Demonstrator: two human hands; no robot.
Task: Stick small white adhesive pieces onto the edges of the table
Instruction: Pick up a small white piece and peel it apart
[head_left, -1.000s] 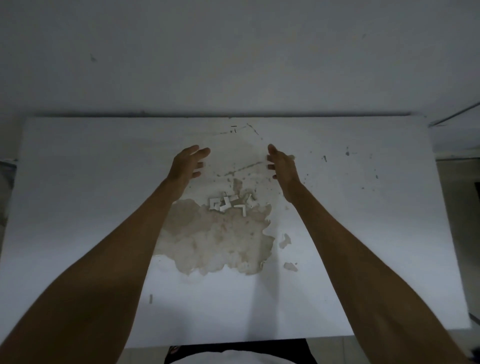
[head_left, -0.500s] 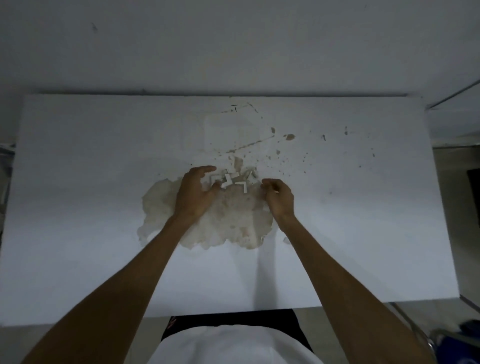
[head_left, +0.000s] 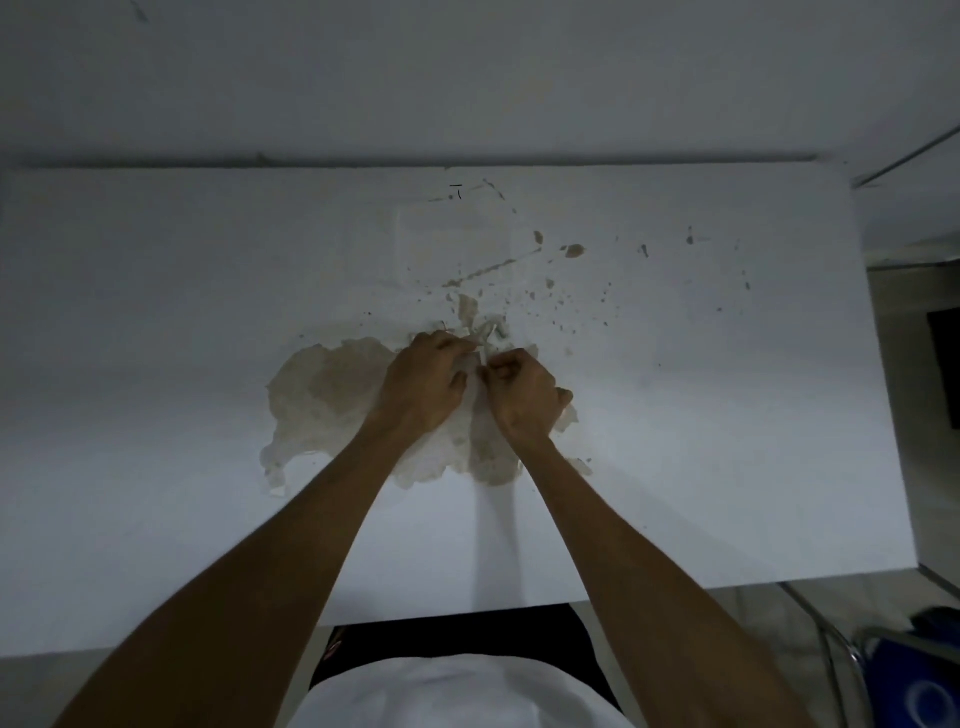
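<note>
A white table (head_left: 156, 364) with a large brown patch of peeled surface (head_left: 332, 395) fills the view. Small white L-shaped adhesive pieces (head_left: 485, 332) lie in a little heap at the patch's far edge, mostly hidden by my hands. My left hand (head_left: 423, 387) has its fingers curled over the heap and pinches one white piece. My right hand (head_left: 522, 395) is curled beside it, its fingertips pinching at the same white piece (head_left: 475, 364) between the two hands.
Brown flecks and scratches (head_left: 561, 280) scatter over the table's far right part. The wall (head_left: 467, 78) runs behind the far edge. A blue chair with a metal frame (head_left: 904, 670) stands at the near right corner.
Both hands came back from the far side of the table down onto the heap and closed together on the pieces. The view tilted down and moved closer.
</note>
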